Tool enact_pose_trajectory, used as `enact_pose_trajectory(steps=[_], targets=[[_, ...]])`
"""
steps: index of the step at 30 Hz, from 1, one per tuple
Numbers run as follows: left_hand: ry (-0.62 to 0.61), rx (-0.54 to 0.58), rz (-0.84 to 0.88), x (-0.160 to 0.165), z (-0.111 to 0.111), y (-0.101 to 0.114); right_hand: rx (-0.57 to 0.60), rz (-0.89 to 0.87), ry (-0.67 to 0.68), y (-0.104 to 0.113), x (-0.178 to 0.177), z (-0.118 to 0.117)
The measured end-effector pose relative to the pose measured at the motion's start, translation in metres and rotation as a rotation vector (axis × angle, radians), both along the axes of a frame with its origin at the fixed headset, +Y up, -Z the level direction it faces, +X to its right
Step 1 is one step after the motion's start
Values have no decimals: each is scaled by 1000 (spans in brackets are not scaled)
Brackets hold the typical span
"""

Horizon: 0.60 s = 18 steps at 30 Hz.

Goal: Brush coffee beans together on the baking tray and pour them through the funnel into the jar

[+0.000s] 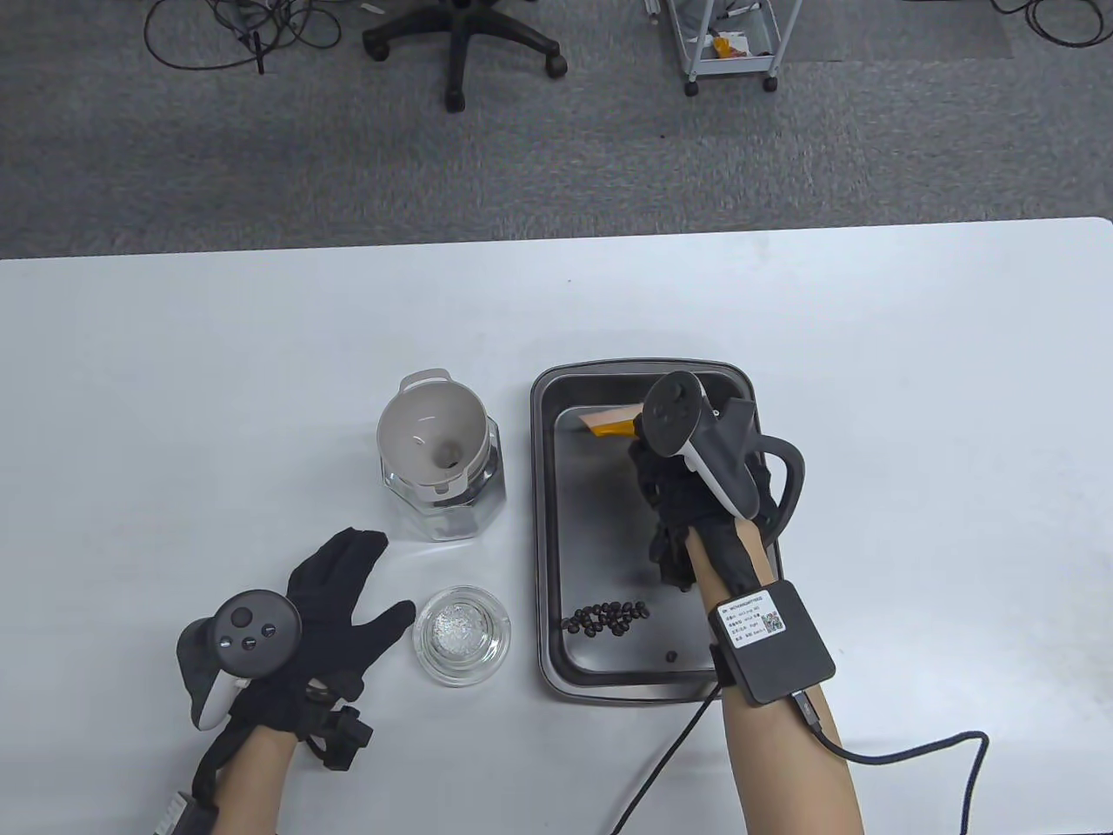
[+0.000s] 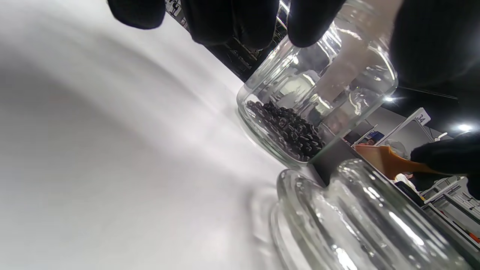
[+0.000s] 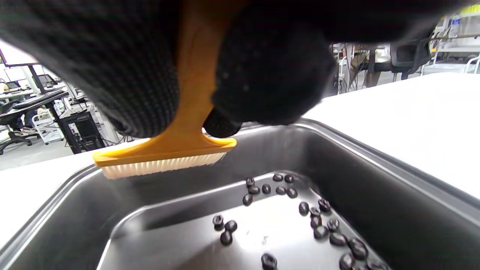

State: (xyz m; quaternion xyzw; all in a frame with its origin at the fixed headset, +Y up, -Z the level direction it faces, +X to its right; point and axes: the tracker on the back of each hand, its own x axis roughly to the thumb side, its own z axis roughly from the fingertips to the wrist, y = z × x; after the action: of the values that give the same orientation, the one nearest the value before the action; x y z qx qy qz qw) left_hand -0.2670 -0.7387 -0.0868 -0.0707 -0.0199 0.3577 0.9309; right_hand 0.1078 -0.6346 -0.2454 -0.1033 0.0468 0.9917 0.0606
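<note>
My right hand grips the orange brush by its handle over the far end of the dark metal baking tray. In the right wrist view the brush hangs with its white bristles just above the tray wall, and loose coffee beans lie below it. More beans sit in a cluster at the tray's near end, with a single bean apart. Left of the tray stands the glass jar with the white funnel in its mouth. The jar holds some beans. My left hand lies flat on the table, holding nothing.
The glass lid lies on the table between my left hand and the tray, close in the left wrist view. A cable runs from the right wrist box across the table's near edge. An office chair and a cart stand on the floor beyond.
</note>
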Motion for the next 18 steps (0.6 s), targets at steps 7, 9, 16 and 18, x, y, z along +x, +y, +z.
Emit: enact_pose_trajectory(steps=[7, 9, 16, 18], targets=[[1, -12, 1, 0, -1, -1, -26, 64, -50, -11, 1, -20], [3, -15, 3, 0, -1, -1, -37, 72, -66, -15, 2, -24], [-3, -20, 6, 0, -2, -1, -66, 112, -87, -28, 3, -29], [-5, -21, 7, 0, -2, -1, -70, 124, -89, -31, 4, -29]])
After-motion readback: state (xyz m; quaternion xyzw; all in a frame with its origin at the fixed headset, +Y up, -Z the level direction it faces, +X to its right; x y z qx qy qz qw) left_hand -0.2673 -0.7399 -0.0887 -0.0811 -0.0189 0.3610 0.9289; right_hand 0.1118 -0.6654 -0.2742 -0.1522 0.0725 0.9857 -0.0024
